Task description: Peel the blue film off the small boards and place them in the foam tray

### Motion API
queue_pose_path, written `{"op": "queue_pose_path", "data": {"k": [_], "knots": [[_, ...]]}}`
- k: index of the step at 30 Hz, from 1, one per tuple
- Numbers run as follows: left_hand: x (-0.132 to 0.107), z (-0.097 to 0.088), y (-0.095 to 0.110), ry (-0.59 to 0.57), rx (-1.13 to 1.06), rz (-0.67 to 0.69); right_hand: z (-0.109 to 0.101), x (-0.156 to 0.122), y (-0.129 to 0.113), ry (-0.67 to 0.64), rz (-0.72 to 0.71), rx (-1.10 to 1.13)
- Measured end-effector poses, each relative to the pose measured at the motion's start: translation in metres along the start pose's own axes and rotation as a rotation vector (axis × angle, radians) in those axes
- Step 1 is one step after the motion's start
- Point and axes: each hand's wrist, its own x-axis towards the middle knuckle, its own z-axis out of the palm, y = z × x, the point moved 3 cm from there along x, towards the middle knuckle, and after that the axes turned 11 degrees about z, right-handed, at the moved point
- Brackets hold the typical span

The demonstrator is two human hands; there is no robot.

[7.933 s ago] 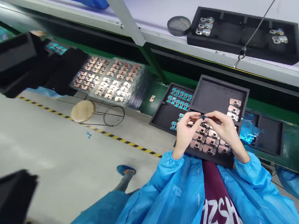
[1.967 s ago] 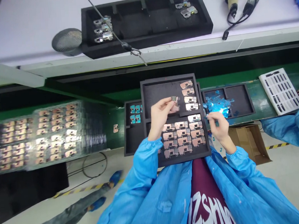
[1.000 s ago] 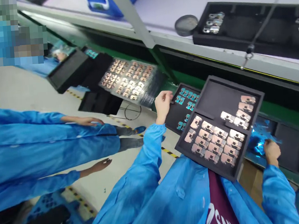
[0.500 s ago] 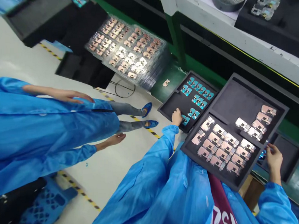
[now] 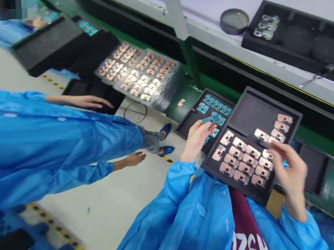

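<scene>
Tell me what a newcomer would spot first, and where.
Probably the black tray of coppery boards, right of centre, with the left hand holding a blue piece just left of it. Then the gleaming stack of clear trays, upper left of centre, and a co-worker in blue at left.

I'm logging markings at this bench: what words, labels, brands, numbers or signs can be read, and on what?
"ZS", as pictured: on the maroon shirt; neighbouring letters cut off or unclear.
Boards in the black tray: any print too small to read.
Blue piece in the left hand: any print too blurred to read.
Nothing else is readable.
</scene>
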Motion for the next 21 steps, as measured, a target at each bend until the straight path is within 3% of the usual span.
{"op": "queue_pose_path", "data": {"k": [2, 4, 6, 9, 14, 17, 21], "knots": [[-0.029, 0.041, 0.001, -0.075, -0.11, -0.05, 0.034, 0.01, -0.029, -0.192, -0.045, 0.15], [-0.053, 0.071, -0.003, -0.134, -0.132, -0.104, 0.052, 0.024, -0.039, -0.214, -0.018, 0.282], [-0.069, 0.089, -0.009, -0.173, -0.111, -0.121, 0.058, 0.034, -0.037, -0.191, 0.048, 0.361], [-0.079, 0.097, -0.007, -0.21, 0.046, -0.034, 0.051, 0.037, -0.029, -0.217, 0.109, 0.422], [-0.081, 0.102, 0.011, -0.377, 0.442, 0.211, 0.037, 0.032, -0.027, -0.247, 0.027, 0.332], [-0.083, 0.106, 0.011, -0.364, 0.55, 0.293, 0.036, 0.03, -0.027, -0.217, -0.03, 0.243], [-0.083, 0.111, 0.001, -0.322, 0.521, 0.276, 0.038, 0.028, -0.022, -0.17, -0.07, 0.241]]}}
